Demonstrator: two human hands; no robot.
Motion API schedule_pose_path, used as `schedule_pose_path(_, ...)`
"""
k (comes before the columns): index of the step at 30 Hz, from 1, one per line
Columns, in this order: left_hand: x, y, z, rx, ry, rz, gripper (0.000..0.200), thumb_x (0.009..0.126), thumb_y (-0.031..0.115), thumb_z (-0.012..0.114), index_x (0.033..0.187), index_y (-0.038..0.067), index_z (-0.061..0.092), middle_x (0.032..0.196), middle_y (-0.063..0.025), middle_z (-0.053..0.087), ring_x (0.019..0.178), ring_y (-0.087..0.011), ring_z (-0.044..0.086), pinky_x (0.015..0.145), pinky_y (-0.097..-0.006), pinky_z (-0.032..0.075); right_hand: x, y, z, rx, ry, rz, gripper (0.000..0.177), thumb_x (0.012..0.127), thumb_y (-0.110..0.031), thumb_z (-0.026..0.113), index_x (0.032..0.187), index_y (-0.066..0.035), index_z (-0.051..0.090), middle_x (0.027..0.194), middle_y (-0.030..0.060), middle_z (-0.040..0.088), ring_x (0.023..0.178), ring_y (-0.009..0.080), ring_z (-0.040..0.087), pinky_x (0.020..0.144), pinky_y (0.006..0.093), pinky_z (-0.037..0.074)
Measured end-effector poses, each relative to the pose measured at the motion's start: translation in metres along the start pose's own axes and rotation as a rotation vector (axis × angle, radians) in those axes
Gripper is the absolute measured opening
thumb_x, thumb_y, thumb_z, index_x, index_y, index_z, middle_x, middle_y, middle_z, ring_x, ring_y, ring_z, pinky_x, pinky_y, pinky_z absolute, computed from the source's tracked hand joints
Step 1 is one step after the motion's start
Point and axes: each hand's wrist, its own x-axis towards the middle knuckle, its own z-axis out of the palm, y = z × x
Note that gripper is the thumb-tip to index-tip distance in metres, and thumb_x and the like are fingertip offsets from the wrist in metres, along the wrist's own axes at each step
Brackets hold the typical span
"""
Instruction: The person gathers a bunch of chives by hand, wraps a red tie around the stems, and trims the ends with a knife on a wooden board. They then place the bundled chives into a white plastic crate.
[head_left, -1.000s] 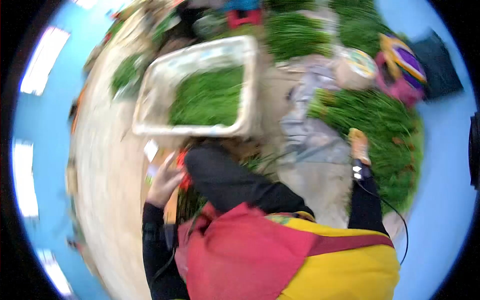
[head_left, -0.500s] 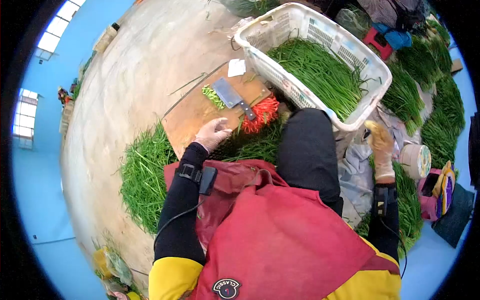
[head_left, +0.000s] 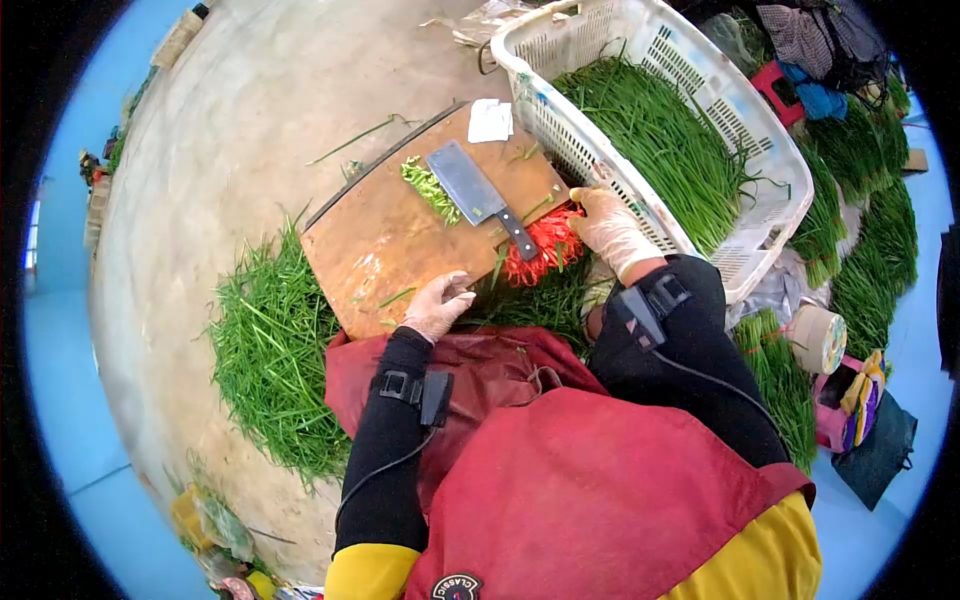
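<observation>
A brown cutting board (head_left: 370, 235) lies in front of me. On it a cleaver (head_left: 470, 185) with a black handle rests beside a small pile of cut green stem ends (head_left: 430, 190). My left hand (head_left: 440, 305), in a thin pale glove, is at the board's near edge, fingers loosely bent, thumb apart, nothing seen in it. At the board's right corner my gloved right hand (head_left: 612, 228) has its fingertips on a bundle of red strips (head_left: 540, 252). Its fingers are drawn together at the strips' edge; how many they grip is hidden.
A white plastic crate (head_left: 560, 120) of long green stalks (head_left: 665, 150) stands right of the board. Loose greens (head_left: 270, 350) lie on the floor at left. White paper pieces (head_left: 490, 120) are on the board's far edge. Tape roll (head_left: 818, 338) and more green bundles (head_left: 880, 250) lie at right.
My right hand has swung in from the far right, beyond the crate's near corner, to the red strips. My left hand stays near the board's edge. The view has shifted slightly.
</observation>
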Motion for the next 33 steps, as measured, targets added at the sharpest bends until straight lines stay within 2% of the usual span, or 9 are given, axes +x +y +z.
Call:
schedule_pose_path(2,0.004,-0.001,-0.001,-0.053,0.003,-0.023,0.049,0.087,0.016,0.069,0.129,-0.003,0.052,0.114,-0.0114,0.064,0.104,-0.0178,0.061,0.094,-0.0305,0.048,0.012,-0.011,0.002,-0.032,-0.164,0.004,0.027,0.083,-0.025,0.064,0.106,-0.012,0.071,0.106,0.0171,0.067,0.101,0.0350,0.064,0.091,0.0416,0.050)
schedule_pose_path(3,0.004,-0.001,-0.002,-0.056,-0.006,-0.020,0.049,0.087,0.016,0.069,0.129,-0.003,0.052,0.114,-0.0114,0.064,0.104,-0.0178,0.061,0.094,-0.0305,0.048,0.009,-0.027,-0.004,-0.012,-0.201,-0.025,0.030,0.082,-0.031,0.066,0.096,-0.004,0.071,0.080,0.0188,0.069,0.085,0.0345,0.068,0.081,0.0417,0.053)
schedule_pose_path(5,0.002,0.006,0.000,0.004,0.007,0.045,0.049,0.087,0.016,0.069,0.129,-0.004,0.052,0.117,-0.0131,0.064,0.107,-0.0185,0.061,0.095,-0.0308,0.048,-0.008,-0.058,-0.031,0.132,-0.440,0.153,0.034,0.084,-0.037,0.063,0.095,-0.006,0.071,0.087,0.0175,0.070,0.089,0.0337,0.068,0.080,0.0412,0.052)
schedule_pose_path(8,-0.001,0.012,0.002,0.003,-0.012,0.040,0.047,0.088,0.014,0.067,0.129,-0.005,0.052,0.115,-0.0127,0.064,0.105,-0.0180,0.062,0.094,-0.0310,0.049,-0.011,-0.032,0.017,-0.111,-0.381,0.041,0.035,0.085,-0.039,0.059,0.095,-0.008,0.072,0.096,0.0158,0.070,0.094,0.0335,0.067,0.083,0.0418,0.052)
schedule_pose_path(12,-0.001,0.009,0.003,-0.041,-0.004,0.015,0.046,0.088,0.012,0.067,0.128,-0.004,0.052,0.109,-0.0105,0.064,0.099,-0.0166,0.063,0.090,-0.0298,0.050,0.002,-0.015,0.037,-0.100,-0.409,0.015,0.033,0.086,-0.035,0.055,0.095,-0.008,0.071,0.099,0.0161,0.069,0.098,0.0348,0.065,0.086,0.0426,0.051)
schedule_pose_path(19,0.003,-0.008,0.004,0.112,0.031,0.114,0.046,0.087,0.022,0.069,0.125,0.000,0.057,0.096,-0.0093,0.066,0.089,-0.0170,0.064,0.082,-0.0305,0.051,-0.006,-0.005,0.037,0.077,-0.104,-0.108,0.023,0.083,-0.024,0.063,0.094,-0.006,0.071,0.094,0.0170,0.066,0.093,0.0354,0.063,0.084,0.0422,0.050)
schedule_pose_path(27,0.000,0.008,0.002,0.187,0.014,-0.003,0.043,0.088,0.017,0.070,0.126,0.002,0.056,0.110,-0.0088,0.067,0.097,-0.0143,0.062,0.087,-0.0299,0.050,-0.030,0.001,-0.008,0.097,-0.165,-0.196,0.018,0.081,-0.022,0.060,0.086,-0.008,0.071,0.094,0.0181,0.067,0.091,0.0385,0.063,0.082,0.0443,0.051)
schedule_pose_path(31,0.001,0.003,0.000,0.157,0.000,-0.001,0.044,0.087,0.017,0.070,0.126,0.002,0.057,0.111,-0.0088,0.067,0.097,-0.0149,0.063,0.088,-0.0298,0.050,-0.068,-0.017,-0.100,0.280,-0.172,-0.153,0.018,0.081,-0.018,0.065,0.084,-0.001,0.069,0.084,0.0158,0.066,0.084,0.0295,0.066,0.076,0.0385,0.050)
schedule_pose_path(33,-0.001,0.007,-0.002,0.117,0.024,0.021,0.041,0.088,0.019,0.070,0.124,0.002,0.059,0.110,-0.0085,0.068,0.097,-0.0152,0.063,0.088,-0.0297,0.050,-0.087,-0.019,-0.146,0.377,0.004,-0.255,0.016,0.079,-0.015,0.066,0.084,0.001,0.067,0.081,0.0093,0.065,0.072,0.0196,0.061,0.067,0.0318,0.048)
